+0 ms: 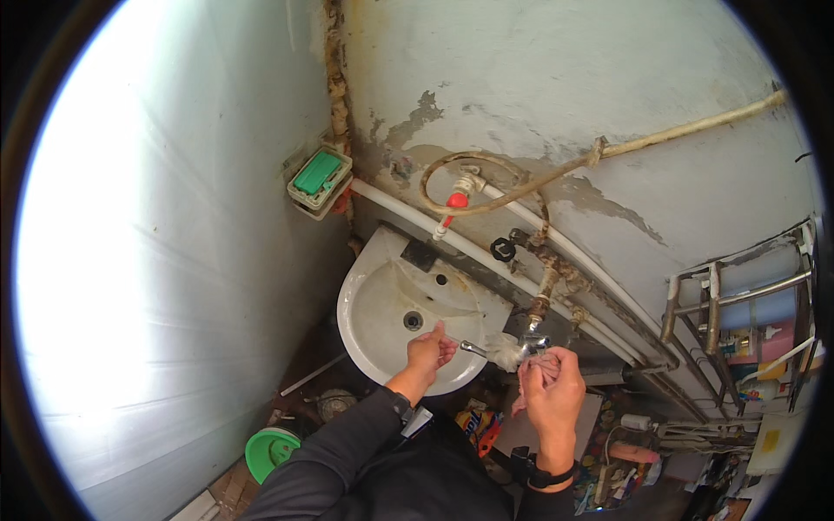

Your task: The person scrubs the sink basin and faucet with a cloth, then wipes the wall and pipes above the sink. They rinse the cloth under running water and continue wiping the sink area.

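A white ceramic washbasin [365, 312] with a dark drain hole sits against the wall before me. My left hand [428, 357] hovers over its near right part, fingers partly curled and apart, with no object visible in them. Close to those fingers is the tip of a chrome spout [472, 348]. A pale, ragged wrap or tuft [505, 352] surrounds the spout further back. My right hand [555, 384] grips a bunched pink cloth [544, 370] against the near side of the chrome tap body [535, 341]. That hand partly hides the cloth and tap.
Above the basin run white pipes [404, 211], a red-handled valve [457, 200] and a looped hose [482, 210]. A soap dish [320, 179] holds a green item in the corner. Below stand a green bucket [264, 456] and a colourful packet [479, 426]. A metal rack [713, 306] is at right.
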A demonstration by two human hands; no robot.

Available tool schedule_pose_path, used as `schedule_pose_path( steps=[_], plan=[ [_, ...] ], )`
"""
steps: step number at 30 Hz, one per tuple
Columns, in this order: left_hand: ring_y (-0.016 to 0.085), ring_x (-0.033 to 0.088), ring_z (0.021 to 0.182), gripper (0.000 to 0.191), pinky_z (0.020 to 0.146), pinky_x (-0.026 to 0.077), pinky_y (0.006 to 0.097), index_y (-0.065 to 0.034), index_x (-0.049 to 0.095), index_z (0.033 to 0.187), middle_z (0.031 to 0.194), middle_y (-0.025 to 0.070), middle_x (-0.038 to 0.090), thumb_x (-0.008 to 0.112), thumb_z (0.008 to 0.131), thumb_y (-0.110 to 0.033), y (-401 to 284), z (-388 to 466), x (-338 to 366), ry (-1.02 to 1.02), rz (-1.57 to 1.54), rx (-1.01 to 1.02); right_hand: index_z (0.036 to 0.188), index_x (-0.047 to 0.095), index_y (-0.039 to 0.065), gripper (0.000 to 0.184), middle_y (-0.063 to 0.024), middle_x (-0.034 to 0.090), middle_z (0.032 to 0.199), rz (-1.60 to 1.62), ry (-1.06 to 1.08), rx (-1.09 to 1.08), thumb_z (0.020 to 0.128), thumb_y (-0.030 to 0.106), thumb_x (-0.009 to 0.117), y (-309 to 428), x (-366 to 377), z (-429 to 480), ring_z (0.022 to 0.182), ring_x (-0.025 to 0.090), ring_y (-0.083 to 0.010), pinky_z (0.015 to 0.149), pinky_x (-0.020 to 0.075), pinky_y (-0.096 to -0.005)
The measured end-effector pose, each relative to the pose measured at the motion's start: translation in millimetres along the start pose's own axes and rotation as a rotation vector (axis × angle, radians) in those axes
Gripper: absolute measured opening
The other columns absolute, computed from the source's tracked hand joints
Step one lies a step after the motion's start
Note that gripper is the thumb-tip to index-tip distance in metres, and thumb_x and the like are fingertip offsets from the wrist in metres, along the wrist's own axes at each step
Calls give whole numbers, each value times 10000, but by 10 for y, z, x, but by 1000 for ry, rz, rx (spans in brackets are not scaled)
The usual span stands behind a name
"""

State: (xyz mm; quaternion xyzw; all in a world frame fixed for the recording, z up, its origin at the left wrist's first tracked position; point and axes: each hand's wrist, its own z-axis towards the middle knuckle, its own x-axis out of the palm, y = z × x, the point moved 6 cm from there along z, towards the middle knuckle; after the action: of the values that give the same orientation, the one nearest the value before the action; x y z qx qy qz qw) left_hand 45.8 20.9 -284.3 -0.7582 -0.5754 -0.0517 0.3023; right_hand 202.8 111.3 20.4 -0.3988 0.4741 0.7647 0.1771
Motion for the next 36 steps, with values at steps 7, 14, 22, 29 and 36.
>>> schedule_pose_path(
  steps=[7,14,22,29,36],
  plan=[
    [171,715,985,366,935,572,351,-47,722,896,1153,121,797,657,1084,-354,-88,36,5,47,-90,76,1151,656,-11,269,-153,777,940,41,31,58,895,22,734,-81,17,0,857,772,-266,796,602,-371],
    [170,690,1032,132,938,577,363,-88,708,953,1072,71,762,705,1039,-188,-108,68,79,66,-148,113,1140,676,10,310,-194,755,973,11,15,8,864,89,789,-6,-21,-2,879,762,-375,788,605,-444],
    [166,670,811,100,842,610,419,-99,652,1027,913,47,723,706,1040,-182,-49,125,76,26,-185,1,1134,680,-11,311,-208,753,967,13,-8,-36,867,104,789,68,-39,-40,869,759,-385,783,606,-443],
    [158,672,800,77,859,621,398,-95,657,972,866,37,696,712,997,-142,-80,0,180,135,-118,-26,1126,693,-14,287,-211,748,965,28,-27,-73,870,77,784,161,-68,-53,857,760,-377,776,604,-432],
    [160,705,863,94,876,596,354,-46,719,1049,1045,113,793,707,984,-113,-38,197,102,163,145,60,1102,716,-31,213,-183,792,966,58,0,-104,912,56,755,408,-14,-52,884,795,-273,825,612,-368]
  ],
)
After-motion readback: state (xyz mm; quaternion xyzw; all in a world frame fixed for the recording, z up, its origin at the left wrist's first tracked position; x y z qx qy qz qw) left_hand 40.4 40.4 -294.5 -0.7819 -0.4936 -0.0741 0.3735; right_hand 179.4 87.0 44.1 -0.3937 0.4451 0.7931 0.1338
